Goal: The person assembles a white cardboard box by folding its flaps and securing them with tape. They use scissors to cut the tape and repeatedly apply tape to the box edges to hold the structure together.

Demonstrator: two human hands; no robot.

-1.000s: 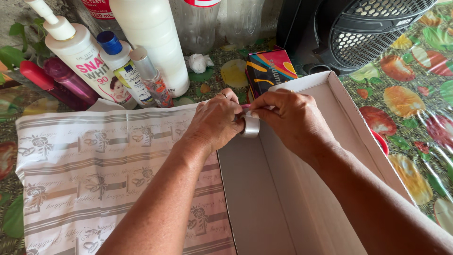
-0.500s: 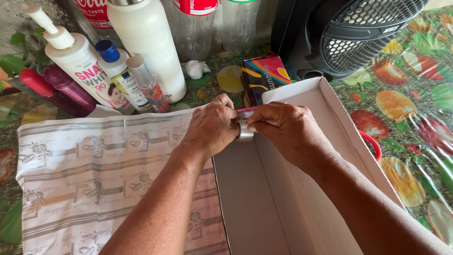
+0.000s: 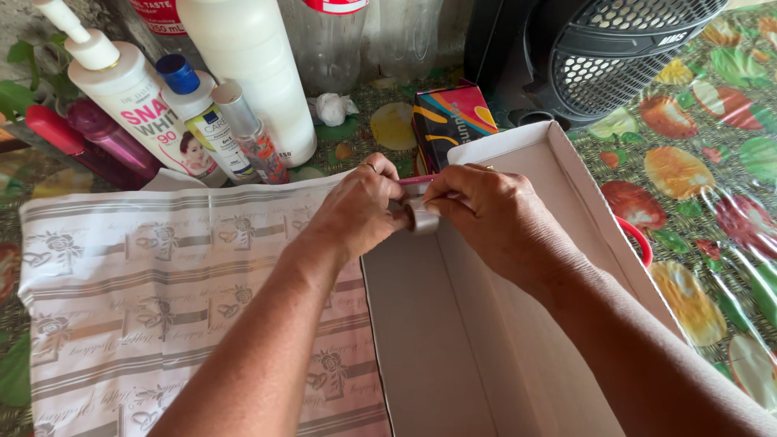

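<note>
A small roll of clear tape (image 3: 422, 217) is held between both hands above the far left corner of an open white cardboard box (image 3: 579, 173). My left hand (image 3: 356, 212) grips the roll from the left. From the right, the fingertips of my right hand (image 3: 486, 214) pinch at the roll's face. A thin pink strip (image 3: 416, 180) shows just above the roll, between the two hands. Grey-and-white patterned wrapping paper (image 3: 162, 275) lies flat to the left of the box and runs under its edge.
Lotion and shampoo bottles (image 3: 129, 101) and a tall white bottle (image 3: 251, 73) stand at the back left. A colourful small carton (image 3: 450, 118) and a black fan (image 3: 615, 48) sit behind the box. Something red (image 3: 639, 239) peeks out on the box's right. A fruit-print plastic cloth (image 3: 712, 186) covers the table.
Both hands stay together on the tape roll at the box corner, working it with small finger movements. The view has shifted slightly.
</note>
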